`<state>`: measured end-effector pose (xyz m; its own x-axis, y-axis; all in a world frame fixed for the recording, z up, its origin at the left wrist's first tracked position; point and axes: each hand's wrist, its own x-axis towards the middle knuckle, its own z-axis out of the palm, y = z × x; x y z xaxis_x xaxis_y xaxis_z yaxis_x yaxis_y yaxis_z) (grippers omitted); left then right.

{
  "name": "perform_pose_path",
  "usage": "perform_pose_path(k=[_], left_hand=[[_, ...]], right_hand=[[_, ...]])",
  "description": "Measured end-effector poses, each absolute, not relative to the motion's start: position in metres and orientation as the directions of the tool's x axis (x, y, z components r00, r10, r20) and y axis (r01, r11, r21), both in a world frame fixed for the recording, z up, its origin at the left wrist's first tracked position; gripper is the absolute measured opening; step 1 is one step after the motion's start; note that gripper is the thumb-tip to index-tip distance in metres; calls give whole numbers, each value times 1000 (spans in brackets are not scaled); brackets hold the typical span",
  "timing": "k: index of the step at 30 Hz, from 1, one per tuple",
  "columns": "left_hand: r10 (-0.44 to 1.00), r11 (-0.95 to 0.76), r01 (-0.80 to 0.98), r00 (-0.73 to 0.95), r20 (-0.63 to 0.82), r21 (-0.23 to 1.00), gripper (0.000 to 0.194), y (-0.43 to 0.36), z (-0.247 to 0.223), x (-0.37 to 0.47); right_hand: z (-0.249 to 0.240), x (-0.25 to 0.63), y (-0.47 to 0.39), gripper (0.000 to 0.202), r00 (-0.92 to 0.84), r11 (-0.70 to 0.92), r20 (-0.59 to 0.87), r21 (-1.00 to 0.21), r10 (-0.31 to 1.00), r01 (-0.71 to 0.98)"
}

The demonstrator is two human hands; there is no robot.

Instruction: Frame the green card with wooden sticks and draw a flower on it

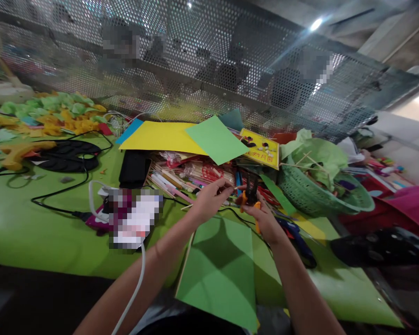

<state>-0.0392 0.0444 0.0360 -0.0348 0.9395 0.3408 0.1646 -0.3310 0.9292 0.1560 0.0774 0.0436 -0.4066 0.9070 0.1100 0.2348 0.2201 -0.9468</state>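
My left hand [211, 200] is closed, its fingertips pinching a thin wooden stick [186, 207] whose pale end shows left of the wrist. In my right hand [265, 218] is a pair of pliers [252, 188] with orange handles and dark jaws pointing up and away; its fingers also reach toward the left fingertips. The two hands almost meet above the front of a heap of sticks and pens [171, 179]. Below them, a green sheet [219, 274] lies at the table's front edge, in the hands' shadow.
A yellow sheet [160, 137] and a light green sheet [216, 139] cover the heap's back. At right stand a green basket [300, 190] and a blue glue gun [298, 237]. A phone [138, 221] with a white cable lies left. Perforated metal [195, 60] rises behind.
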Motion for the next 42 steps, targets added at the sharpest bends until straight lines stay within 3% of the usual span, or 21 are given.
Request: perform_pose_path(k=[16, 42], left_hand=[[948, -306, 226, -20, 319, 925, 11, 46, 29, -34], [962, -237, 460, -13, 273, 856, 13, 42, 32, -34]], right_hand=[[30, 154, 76, 26, -550, 313, 64, -873, 832, 373], [38, 147, 74, 14, -556, 411, 94, -776, 826, 479]])
